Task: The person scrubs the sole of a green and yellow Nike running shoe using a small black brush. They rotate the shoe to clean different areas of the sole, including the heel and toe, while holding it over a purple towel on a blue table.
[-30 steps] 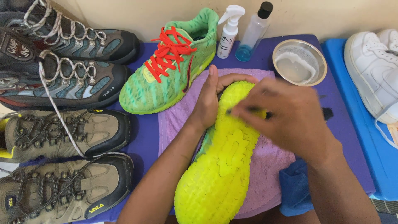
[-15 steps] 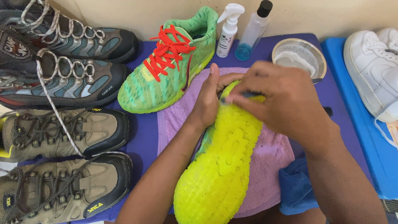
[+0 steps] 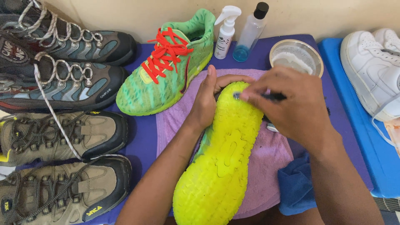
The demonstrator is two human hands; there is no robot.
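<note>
A shoe lies sole up on a purple towel [image 3: 175,121], its bright yellow sole [image 3: 225,154] facing me. My left hand [image 3: 208,100] grips the toe end of this shoe from the left. My right hand [image 3: 291,108] holds a small dark-handled brush [image 3: 266,96] with its head pressed on the sole near the toe. The matching green shoe with red laces [image 3: 166,71] stands upright just behind the towel.
Brown and grey hiking boots [image 3: 62,133] line the left side. A spray bottle [image 3: 226,31], a clear bottle [image 3: 250,33] and a metal bowl of soapy water [image 3: 296,58] stand at the back. A blue cloth [image 3: 296,187] lies front right; white sneakers [image 3: 375,71] sit right.
My right hand has moved the brush back and forth over the toe end of the sole. My left hand keeps its grip on the shoe.
</note>
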